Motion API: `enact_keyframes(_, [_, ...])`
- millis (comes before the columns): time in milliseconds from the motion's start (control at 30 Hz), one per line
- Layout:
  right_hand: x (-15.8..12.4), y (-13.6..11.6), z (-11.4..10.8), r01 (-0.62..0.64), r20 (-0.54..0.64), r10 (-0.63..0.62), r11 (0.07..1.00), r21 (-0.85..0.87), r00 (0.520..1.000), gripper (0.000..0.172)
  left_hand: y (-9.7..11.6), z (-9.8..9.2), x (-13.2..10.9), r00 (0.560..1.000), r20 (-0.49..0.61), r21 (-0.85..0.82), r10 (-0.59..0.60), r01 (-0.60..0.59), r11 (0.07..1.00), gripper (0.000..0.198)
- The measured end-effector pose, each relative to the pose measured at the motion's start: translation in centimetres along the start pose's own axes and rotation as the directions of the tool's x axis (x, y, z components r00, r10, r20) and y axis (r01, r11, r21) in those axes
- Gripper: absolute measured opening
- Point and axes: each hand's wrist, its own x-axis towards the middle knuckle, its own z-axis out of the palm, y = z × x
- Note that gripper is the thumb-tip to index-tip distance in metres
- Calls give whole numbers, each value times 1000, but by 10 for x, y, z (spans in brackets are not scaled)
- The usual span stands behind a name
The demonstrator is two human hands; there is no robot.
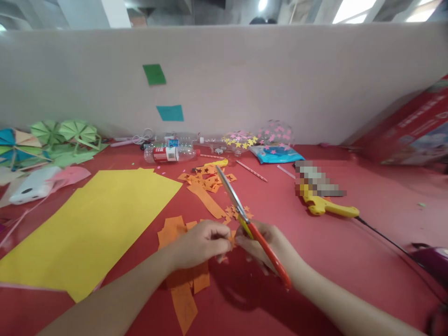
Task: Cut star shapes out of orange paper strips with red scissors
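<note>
Above the red table (259, 196), my left hand (205, 242) is closed, its thumb and forefinger pinching a small piece of orange paper (233, 240). My right hand (276, 242) has closed fingers at the other side of that piece. Scissors with red-and-yellow handles (268, 252) rest in the right hand, blades pointing up and away. Strips of orange paper (185, 308) lie under my left wrist. Just beyond the hands are small orange cut-out stars (241, 212), an orange strip (206, 200) and a heap of orange scraps with star-shaped holes (210, 179).
Yellow sheets (101, 224) cover the left, near a white device (35, 185) and folded paper wheels (79, 130). Along the wall (224, 84) are a plastic bottle (168, 153), star-covered clear domes (276, 133) and a blue packet (278, 155). A corded yellow glue gun (327, 206) lies right.
</note>
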Motion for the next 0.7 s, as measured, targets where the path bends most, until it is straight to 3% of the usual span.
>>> enact_keyframes(200, [-3,3,3,228,29,-227,974,-14,973,9,-5,4,2,999,-39,-42,-4,2,999,14])
enact_keyframes(433, [-5,-7,-3,107,3,-107,994,24,994,10,-1,2,8,1000,-17,-103,-6,4,995,14])
enact_keyframes(600, [-6,-7,-4,114,26,-116,992,57,993,13,9,-3,15,999,28,10,-33,33,999,15])
enact_keyframes(700, [-6,-7,-4,130,-43,-126,987,94,991,12,13,-5,17,999,37,1,-29,29,1000,12])
